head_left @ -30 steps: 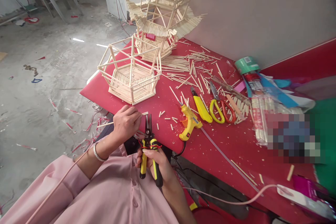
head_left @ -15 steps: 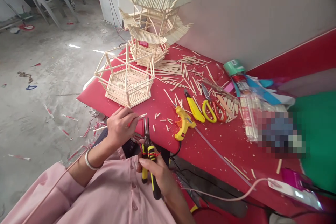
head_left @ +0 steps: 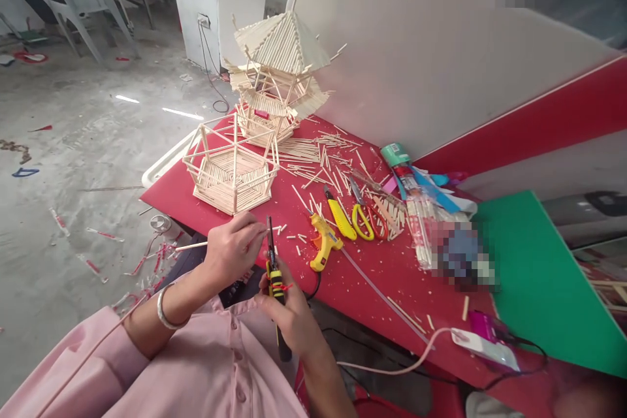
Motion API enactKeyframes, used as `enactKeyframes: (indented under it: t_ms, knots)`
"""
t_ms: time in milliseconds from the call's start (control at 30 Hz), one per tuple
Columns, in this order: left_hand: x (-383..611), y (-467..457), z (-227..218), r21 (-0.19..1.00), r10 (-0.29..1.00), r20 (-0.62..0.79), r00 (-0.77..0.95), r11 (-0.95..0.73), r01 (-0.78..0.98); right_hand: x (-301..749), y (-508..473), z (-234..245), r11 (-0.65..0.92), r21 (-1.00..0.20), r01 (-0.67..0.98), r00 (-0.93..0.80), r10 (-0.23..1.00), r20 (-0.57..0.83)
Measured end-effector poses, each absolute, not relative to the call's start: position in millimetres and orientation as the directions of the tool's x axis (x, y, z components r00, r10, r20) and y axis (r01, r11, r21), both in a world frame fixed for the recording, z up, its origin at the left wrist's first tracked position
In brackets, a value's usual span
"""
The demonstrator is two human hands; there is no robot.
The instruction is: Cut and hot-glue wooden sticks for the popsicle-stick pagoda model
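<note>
My left hand (head_left: 236, 247) is closed on a thin wooden stick (head_left: 192, 247), whose long end juts out to the left. The stick's other end meets the jaws of the pliers (head_left: 275, 274), which have yellow and black handles. My right hand (head_left: 289, 307) is wrapped round those handles, with the jaws pointing up. Just beyond the hands stands an open six-sided stick frame (head_left: 234, 189) with a slatted floor. Behind it rises a tiered stick pagoda (head_left: 280, 46) with sloping roofs.
On the red table (head_left: 362, 287) lie a yellow glue gun (head_left: 324, 241), a yellow cutter knife (head_left: 340, 212), yellow-handled scissors (head_left: 362, 222) and many loose sticks (head_left: 304, 149). A green board (head_left: 548, 274) and a power bank (head_left: 484, 347) with a cable are at the right. Litter covers the floor.
The view has tilted up and turned right, so the pagoda's top now shows. The pliers' handles and jaws have come together near the stick's end.
</note>
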State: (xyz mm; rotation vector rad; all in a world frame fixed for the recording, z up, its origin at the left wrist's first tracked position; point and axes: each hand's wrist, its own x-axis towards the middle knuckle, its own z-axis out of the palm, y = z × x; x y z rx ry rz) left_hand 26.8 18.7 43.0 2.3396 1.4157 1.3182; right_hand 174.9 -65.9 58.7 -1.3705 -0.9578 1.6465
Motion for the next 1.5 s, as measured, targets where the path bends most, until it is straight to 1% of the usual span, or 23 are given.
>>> enactKeyframes:
  t_ms: [233,400,600,733,833,900,1067,1167,1233,1500]
  knots:
    - [26,20,52,0.426,0.738,0.634,0.233,-0.584,0.691,174,-57,62,-0.412,-0.905,-0.107,-0.142,0.907,-0.396]
    - [26,19,56,0.361,0.721,0.633,0.28,-0.596,0.717,176,-56,63,-0.392,-0.917,-0.072,-0.125,0.916,-0.382]
    - [26,18,60,0.286,0.713,0.613,0.34,-0.601,0.747,176,-54,64,-0.376,-0.915,-0.145,-0.133,0.924,-0.358]
    - [25,18,63,0.273,0.727,0.575,0.375,-0.602,0.75,170,-53,63,-0.391,-0.899,-0.199,-0.095,0.92,-0.379]
    - [24,19,63,0.305,0.751,0.527,0.399,-0.605,0.736,166,-50,63,-0.41,-0.879,-0.245,-0.083,0.912,-0.402]
    - [23,20,62,0.346,0.763,0.507,0.4,-0.606,0.716,165,-49,62,-0.428,-0.87,-0.245,-0.085,0.903,-0.42]
    - [20,26,59,0.494,0.804,0.455,0.382,-0.585,0.643,171,-49,55,-0.416,-0.887,-0.2,-0.06,0.909,-0.413]
    - [20,31,60,0.601,0.836,0.4,0.375,-0.548,0.582,175,-51,53,-0.412,-0.889,-0.199,-0.086,0.911,-0.403]
    - [21,33,60,0.646,0.849,0.37,0.377,-0.527,0.553,177,-51,53,-0.404,-0.892,-0.203,-0.105,0.915,-0.39]
    - [22,36,58,0.692,0.897,0.255,0.36,-0.429,0.58,173,-44,47,-0.413,-0.901,-0.134,-0.093,0.91,-0.403]
